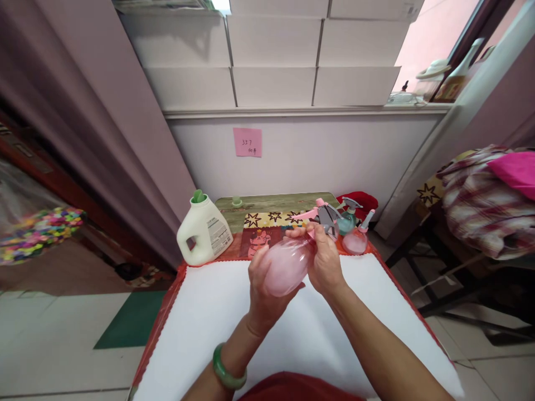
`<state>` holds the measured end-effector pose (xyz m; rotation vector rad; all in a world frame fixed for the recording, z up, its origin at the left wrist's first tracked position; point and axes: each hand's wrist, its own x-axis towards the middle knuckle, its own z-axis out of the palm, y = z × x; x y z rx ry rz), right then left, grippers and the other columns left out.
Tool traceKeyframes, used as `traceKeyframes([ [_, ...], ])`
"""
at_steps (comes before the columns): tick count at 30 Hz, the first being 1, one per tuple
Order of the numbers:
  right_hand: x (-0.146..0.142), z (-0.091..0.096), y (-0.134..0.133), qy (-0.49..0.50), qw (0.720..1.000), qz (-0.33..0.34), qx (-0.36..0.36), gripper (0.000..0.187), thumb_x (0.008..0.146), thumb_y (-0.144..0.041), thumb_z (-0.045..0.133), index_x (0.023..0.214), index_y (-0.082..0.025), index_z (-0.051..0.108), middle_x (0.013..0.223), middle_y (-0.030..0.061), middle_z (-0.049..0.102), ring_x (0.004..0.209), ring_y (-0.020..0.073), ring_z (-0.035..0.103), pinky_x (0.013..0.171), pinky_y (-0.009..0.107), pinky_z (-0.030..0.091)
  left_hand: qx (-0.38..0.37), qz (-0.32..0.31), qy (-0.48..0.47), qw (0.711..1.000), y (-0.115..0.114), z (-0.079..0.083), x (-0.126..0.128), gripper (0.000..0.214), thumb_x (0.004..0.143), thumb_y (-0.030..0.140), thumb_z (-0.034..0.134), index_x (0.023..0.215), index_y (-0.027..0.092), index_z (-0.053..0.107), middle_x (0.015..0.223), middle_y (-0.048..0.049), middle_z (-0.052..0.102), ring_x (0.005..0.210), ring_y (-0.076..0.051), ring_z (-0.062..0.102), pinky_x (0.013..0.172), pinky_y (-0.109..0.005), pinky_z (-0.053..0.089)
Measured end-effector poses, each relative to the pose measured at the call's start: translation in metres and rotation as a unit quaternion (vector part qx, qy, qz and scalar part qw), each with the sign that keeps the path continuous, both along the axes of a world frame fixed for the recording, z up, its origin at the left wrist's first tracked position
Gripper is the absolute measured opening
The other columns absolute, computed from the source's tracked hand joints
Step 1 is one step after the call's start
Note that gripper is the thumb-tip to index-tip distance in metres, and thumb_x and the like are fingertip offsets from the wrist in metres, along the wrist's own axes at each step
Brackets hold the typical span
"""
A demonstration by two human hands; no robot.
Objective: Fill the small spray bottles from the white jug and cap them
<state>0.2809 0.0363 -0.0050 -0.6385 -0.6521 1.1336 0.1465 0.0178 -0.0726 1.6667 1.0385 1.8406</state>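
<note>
A pink, see-through spray bottle (288,267) is held tilted above the white cloth, its spray head pointing up and to the right. My left hand (265,287) is wrapped round the rounded body of the bottle from the left and below. At the neck, my right hand (324,259) grips the collar with its fingers closed, just under the pink and grey spray head (322,214). The fingers partly hide the collar, so I cannot tell how tightly the head sits. A green bangle (228,370) circles my left wrist.
A white jug (204,231) with a green spout stands at the back left, near a small green cap (237,201). At the back right are a teal spray bottle (348,220) and another pink bottle (356,240). White cloth (217,312) covers the table's front.
</note>
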Motion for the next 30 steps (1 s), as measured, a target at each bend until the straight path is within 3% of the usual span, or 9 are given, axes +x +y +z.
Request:
traceKeyframes([
  [3, 0.003, -0.005, 0.002, -0.021, 0.999, -0.026, 0.027, 0.041, 0.088, -0.065, 0.075, 0.088, -0.025, 0.065, 0.077, 0.0009, 0.077, 0.093, 0.0260, 0.078, 0.093, 0.042, 0.060, -0.132, -0.141, -0.119, 0.974, -0.005, 0.007, 0.002, 0.110, 0.050, 0.054, 0.103, 0.143, 0.025, 0.051, 0.150, -0.0188, 0.056, 0.143, -0.041, 0.051, 0.120, -0.058, 0.039],
  [5, 0.004, -0.012, 0.003, -0.054, 0.997, -0.023, 0.059, 0.040, 0.091, -0.064, 0.072, 0.086, -0.024, 0.064, 0.079, 0.0017, 0.076, 0.094, 0.0257, 0.077, 0.093, 0.042, 0.059, -0.279, -0.274, -0.226, 0.892, -0.005, 0.009, 0.001, 0.101, 0.068, 0.071, 0.087, 0.149, 0.022, 0.051, 0.152, -0.0208, 0.056, 0.137, -0.042, 0.057, 0.109, -0.056, 0.051],
  [8, 0.005, -0.026, 0.002, -0.127, 0.987, 0.005, 0.103, 0.040, 0.096, -0.061, 0.067, 0.083, -0.024, 0.064, 0.085, 0.0040, 0.077, 0.094, 0.0252, 0.075, 0.091, 0.040, 0.058, -0.451, -0.421, -0.319, 0.719, -0.002, 0.002, -0.004, 0.094, 0.080, 0.083, 0.068, 0.146, 0.017, 0.056, 0.134, -0.0217, 0.069, 0.106, -0.037, 0.074, 0.079, -0.046, 0.063],
  [10, 0.005, -0.034, 0.000, -0.178, 0.978, 0.018, 0.109, 0.039, 0.101, -0.059, 0.061, 0.085, -0.023, 0.067, 0.090, 0.0052, 0.078, 0.093, 0.0243, 0.074, 0.090, 0.039, 0.057, -0.479, -0.434, -0.348, 0.680, -0.001, -0.006, -0.006, 0.089, 0.083, 0.078, 0.069, 0.146, 0.016, 0.058, 0.119, -0.0179, 0.075, 0.087, -0.028, 0.075, 0.068, -0.036, 0.061],
  [17, 0.005, -0.046, -0.010, -0.268, 0.962, -0.015, 0.047, 0.048, 0.105, -0.060, 0.052, 0.090, -0.021, 0.077, 0.097, 0.0077, 0.078, 0.096, 0.0250, 0.073, 0.092, 0.038, 0.055, -0.374, -0.343, -0.338, 0.793, -0.005, -0.046, 0.005, 0.077, 0.085, 0.071, 0.073, 0.141, 0.020, 0.064, 0.125, -0.0158, 0.073, 0.085, -0.023, 0.070, 0.061, -0.030, 0.054],
  [20, 0.011, -0.062, -0.010, -0.287, 0.957, -0.030, 0.020, 0.049, 0.104, -0.060, 0.053, 0.089, -0.021, 0.079, 0.095, 0.0076, 0.078, 0.093, 0.0246, 0.073, 0.092, 0.038, 0.055, -0.369, -0.322, -0.180, 0.853, 0.004, -0.070, -0.001, 0.082, 0.089, 0.082, 0.055, 0.137, 0.017, 0.067, 0.121, -0.0191, 0.074, 0.090, -0.027, 0.071, 0.072, -0.038, 0.057],
  [22, 0.015, -0.080, -0.010, -0.308, 0.950, -0.044, 0.011, 0.048, 0.104, -0.059, 0.053, 0.091, -0.021, 0.079, 0.095, 0.0073, 0.079, 0.095, 0.0245, 0.072, 0.094, 0.038, 0.055, -0.346, -0.240, -0.015, 0.907, 0.016, -0.086, -0.011, 0.083, 0.092, 0.085, 0.042, 0.125, 0.015, 0.072, 0.112, -0.0184, 0.076, 0.092, -0.029, 0.071, 0.080, -0.043, 0.058],
  [26, 0.021, -0.123, -0.016, -0.364, 0.931, -0.032, 0.009, 0.039, 0.104, -0.054, 0.056, 0.102, -0.023, 0.079, 0.098, 0.0065, 0.077, 0.095, 0.0231, 0.071, 0.091, 0.038, 0.055, -0.308, -0.104, 0.105, 0.940, 0.056, -0.110, -0.038, 0.064, 0.099, 0.073, 0.042, 0.115, 0.019, 0.071, 0.113, -0.0145, 0.074, 0.107, -0.030, 0.070, 0.097, -0.050, 0.055],
  [30, 0.025, -0.152, -0.024, -0.400, 0.914, 0.044, 0.050, 0.037, 0.106, -0.046, 0.057, 0.137, -0.030, 0.066, 0.117, 0.0068, 0.076, 0.098, 0.0211, 0.071, 0.088, 0.037, 0.057, -0.255, -0.041, 0.224, 0.940, 0.107, -0.125, -0.062, 0.054, 0.098, 0.060, 0.052, 0.130, 0.019, 0.069, 0.149, -0.0177, 0.062, 0.147, -0.034, 0.050, 0.125, -0.054, 0.033],
])
